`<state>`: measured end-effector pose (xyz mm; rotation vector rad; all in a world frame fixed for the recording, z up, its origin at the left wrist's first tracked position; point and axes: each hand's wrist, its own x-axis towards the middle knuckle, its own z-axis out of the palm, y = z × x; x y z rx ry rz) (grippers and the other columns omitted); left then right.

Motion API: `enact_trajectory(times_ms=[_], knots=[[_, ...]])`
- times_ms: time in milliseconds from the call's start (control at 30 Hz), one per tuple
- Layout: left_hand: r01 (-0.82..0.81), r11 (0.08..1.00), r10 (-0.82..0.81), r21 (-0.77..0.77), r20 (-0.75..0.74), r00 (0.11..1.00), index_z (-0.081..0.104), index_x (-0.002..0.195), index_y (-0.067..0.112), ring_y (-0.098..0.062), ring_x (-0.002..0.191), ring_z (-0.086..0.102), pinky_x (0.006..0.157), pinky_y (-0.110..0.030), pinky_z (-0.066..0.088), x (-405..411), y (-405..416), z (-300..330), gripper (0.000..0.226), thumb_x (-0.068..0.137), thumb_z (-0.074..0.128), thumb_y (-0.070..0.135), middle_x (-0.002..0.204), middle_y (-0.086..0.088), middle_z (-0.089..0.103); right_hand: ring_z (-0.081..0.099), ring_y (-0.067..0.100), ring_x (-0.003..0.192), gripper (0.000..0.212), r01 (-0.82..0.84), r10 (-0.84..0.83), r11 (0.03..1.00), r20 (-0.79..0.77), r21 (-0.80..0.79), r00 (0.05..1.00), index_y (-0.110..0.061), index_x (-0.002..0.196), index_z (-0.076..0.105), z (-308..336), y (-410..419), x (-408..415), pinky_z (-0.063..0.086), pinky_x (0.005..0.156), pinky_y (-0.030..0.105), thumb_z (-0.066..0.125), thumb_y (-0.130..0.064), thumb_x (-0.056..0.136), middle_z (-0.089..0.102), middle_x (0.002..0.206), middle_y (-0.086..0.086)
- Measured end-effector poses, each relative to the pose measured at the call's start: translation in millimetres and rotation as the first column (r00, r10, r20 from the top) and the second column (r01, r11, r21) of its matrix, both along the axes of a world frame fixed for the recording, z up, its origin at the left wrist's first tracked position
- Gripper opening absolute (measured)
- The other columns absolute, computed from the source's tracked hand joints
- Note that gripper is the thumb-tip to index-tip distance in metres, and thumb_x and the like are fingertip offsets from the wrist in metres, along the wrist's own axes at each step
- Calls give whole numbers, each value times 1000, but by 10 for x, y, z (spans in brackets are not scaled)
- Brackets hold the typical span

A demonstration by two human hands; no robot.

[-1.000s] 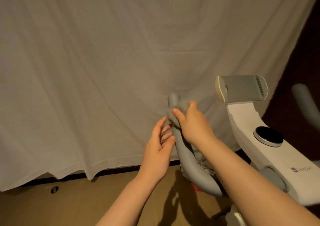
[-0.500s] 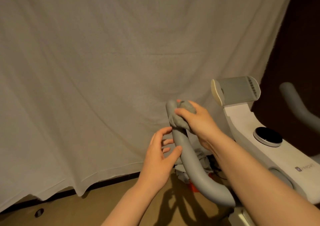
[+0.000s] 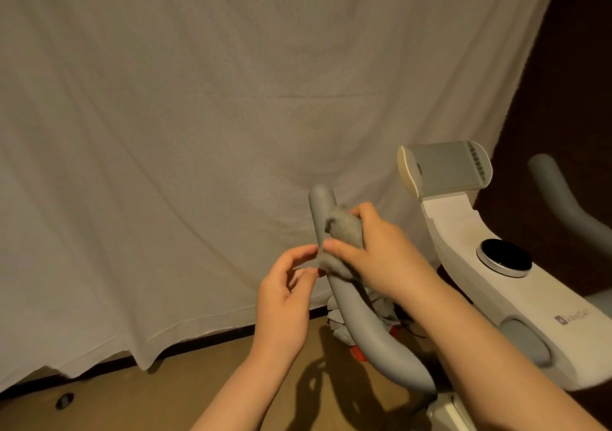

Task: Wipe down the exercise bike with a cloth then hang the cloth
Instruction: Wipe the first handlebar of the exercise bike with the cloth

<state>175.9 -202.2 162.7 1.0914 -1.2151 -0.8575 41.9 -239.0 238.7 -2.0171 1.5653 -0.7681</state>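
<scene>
The white exercise bike [image 3: 516, 301] stands at the right, with a grey curved left handlebar [image 3: 357, 318] rising toward the middle. A bunched grey cloth [image 3: 341, 235] is wrapped around the upper part of that handlebar. My right hand [image 3: 381, 252] is closed over the cloth and presses it against the bar. Just left of the bar, my left hand [image 3: 284, 291] pinches the cloth's lower edge with its fingertips. The handlebar's rounded tip sticks out above the cloth.
A pale sheet [image 3: 198, 132] hangs behind everything down to the brown floor [image 3: 165, 394]. The bike's tablet holder [image 3: 447, 169], round black knob [image 3: 505, 258] and right handlebar [image 3: 563, 199] lie to the right. A crumpled grey and red item [image 3: 381, 314] lies on the floor behind the handlebar.
My right hand slid the cloth down the handlebar from its tip, which now shows bare. My left hand closed in and took the cloth's lower edge.
</scene>
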Motion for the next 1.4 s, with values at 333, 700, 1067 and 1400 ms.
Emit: enact_trajectory(times_ms=[333, 700, 1067, 1400], knots=[[-47, 998, 53, -42, 129, 990, 61, 122, 32, 8, 128, 42, 97, -6, 37, -274, 289, -69, 31, 94, 55, 21, 140, 16, 49, 60, 13, 85, 41, -181, 223, 970, -299, 164, 928, -23, 112, 60, 123, 350, -325, 46, 65, 26, 58, -55, 87, 66, 99, -2], [-169, 983, 179, -70, 176, 968, 59, 128, 30, 1, 137, 35, 115, -32, 33, -679, 714, -158, 36, 95, 46, 30, 146, 21, 44, 62, 17, 91, 47, -262, 286, 957, -250, 124, 925, -24, 113, 60, -34, 567, -697, 51, 79, 37, 49, -63, 88, 67, 105, -2], [-37, 988, 99, -152, 422, 901, 65, 116, 34, 1, 141, 28, 118, -31, 24, -722, 829, -64, 27, 96, 48, 33, 138, 22, 52, 57, 8, 99, 32, -131, 98, 984, -242, -123, 965, -35, 120, 51, -222, 959, -1027, 46, 82, 29, 49, -51, 92, 60, 109, -15], [327, 942, -218, -78, 598, 771, 57, 130, 30, 4, 145, 12, 115, -21, 15, -353, 762, -26, 30, 102, 45, 29, 146, 19, 42, 52, 9, 98, 22, 231, -242, 948, -23, -218, 970, -24, 112, 61, -462, 1200, -590, 33, 108, 37, 56, -32, 93, 65, 102, -6]])
